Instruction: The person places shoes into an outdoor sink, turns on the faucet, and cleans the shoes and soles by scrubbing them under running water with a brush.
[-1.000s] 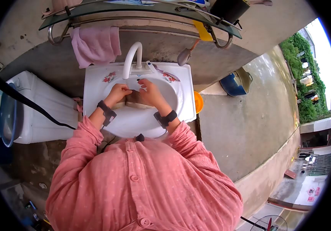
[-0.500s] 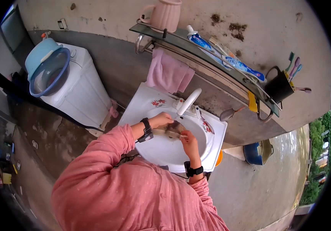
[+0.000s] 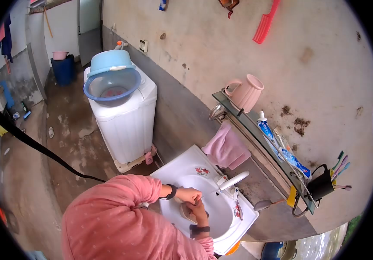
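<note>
Over the white washbasin (image 3: 225,219), my left hand (image 3: 189,195) and my right hand (image 3: 200,211) meet, fingers closed and touching. A thin, curved greyish-beige strip (image 3: 185,213) hangs from them into the bowl; its kind is not clear, and my hands hide part of it. The white faucet (image 3: 235,180) stands behind the bowl, to the right of my hands. A small item with a red floral pattern (image 3: 238,211) lies on the basin rim by the faucet.
A glass shelf (image 3: 266,138) above the basin bears a pink mug (image 3: 247,93), a toothpaste tube (image 3: 297,164) and a black cup (image 3: 321,184) with toothbrushes. A pink towel (image 3: 227,147) hangs below. Left stands a white washing machine (image 3: 128,134) with a blue basin (image 3: 113,86).
My hands, apart before with the strip stretched between them, have come together. The view has swung left and up, showing more wall, a red comb and the whole washing machine.
</note>
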A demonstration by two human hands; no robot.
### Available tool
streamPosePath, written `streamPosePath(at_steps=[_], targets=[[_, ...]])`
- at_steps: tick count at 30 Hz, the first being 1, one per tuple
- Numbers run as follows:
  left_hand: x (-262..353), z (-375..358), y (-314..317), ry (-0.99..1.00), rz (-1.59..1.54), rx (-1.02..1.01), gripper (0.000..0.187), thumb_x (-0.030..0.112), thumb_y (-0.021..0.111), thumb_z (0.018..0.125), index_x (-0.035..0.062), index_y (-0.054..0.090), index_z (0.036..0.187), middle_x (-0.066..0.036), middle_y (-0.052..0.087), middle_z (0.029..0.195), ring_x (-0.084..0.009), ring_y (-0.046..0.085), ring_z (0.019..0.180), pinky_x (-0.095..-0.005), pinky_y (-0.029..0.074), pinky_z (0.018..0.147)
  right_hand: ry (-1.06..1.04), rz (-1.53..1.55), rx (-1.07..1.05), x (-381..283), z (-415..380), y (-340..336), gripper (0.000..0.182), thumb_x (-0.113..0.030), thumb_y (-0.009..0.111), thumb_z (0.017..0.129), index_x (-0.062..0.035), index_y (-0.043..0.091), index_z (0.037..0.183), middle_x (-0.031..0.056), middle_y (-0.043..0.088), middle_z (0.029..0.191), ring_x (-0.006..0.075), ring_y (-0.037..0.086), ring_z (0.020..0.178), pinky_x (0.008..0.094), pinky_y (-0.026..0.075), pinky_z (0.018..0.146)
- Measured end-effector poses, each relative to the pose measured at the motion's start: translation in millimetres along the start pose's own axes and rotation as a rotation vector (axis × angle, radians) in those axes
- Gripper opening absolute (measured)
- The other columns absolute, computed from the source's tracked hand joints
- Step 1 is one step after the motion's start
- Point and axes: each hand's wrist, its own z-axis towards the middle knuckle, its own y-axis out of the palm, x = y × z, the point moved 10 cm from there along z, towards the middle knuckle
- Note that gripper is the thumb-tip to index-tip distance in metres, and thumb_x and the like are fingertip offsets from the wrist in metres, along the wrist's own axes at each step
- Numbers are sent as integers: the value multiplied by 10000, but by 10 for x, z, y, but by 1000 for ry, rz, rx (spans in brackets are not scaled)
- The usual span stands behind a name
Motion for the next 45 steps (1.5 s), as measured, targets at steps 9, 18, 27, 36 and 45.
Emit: streamPosePath(at_steps=[9, 18, 27, 36, 45], targets=[[303, -412, -1926, -5, 155, 126, 202, 198, 603, 766, 2, 602, 811, -95, 637, 758, -170, 603, 629, -304, 465, 589, 87, -305, 21, 202, -51, 445, 345, -163, 711, 615, 7, 601, 894, 159, 628, 781, 251, 615, 700, 323, 467, 637], [1420, -1824, -6612, 274, 356, 1242, 313, 199, 628, 761, 5, 534, 988, -86, 590, 870, -158, 567, 794, -275, 458, 702, 98, 139, 768, 465, -155, 146, 208, -91, 631, 723, 61, 541, 832, 63, 513, 661, 135, 473, 450, 268, 393, 352], [2032, -2370, -8839, 143, 660, 1693, 906, 485, 732, 600, -145, 371, 1141, -267, 524, 1037, -334, 524, 998, -356, 427, 849, 140, 319, 880, 978, -200, 302, 209, -27, 582, 713, 58, 530, 896, 88, 553, 680, 120, 478, 384, 235, 415, 332], [1863, -1768, -8881, 338, 58, 1394, 356, 258, 697, 703, -57, 595, 834, -84, 579, 719, -140, 539, 579, -273, 500, 491, 154, 105, 966, 134, -556, 304, 350, -40, 594, 737, 3, 476, 1063, 98, 557, 867, 164, 531, 692, 277, 442, 596], [2372, -2477, -8504, 736, -242, 1431, 237, 207, 597, 785, 10, 464, 766, -19, 451, 625, -91, 424, 466, -215, 317, 396, 72, 0, 1107, 335, -654, 35, 409, 0, 527, 702, 5, 409, 1093, 128, 520, 843, 164, 520, 614, 250, 452, 503]])
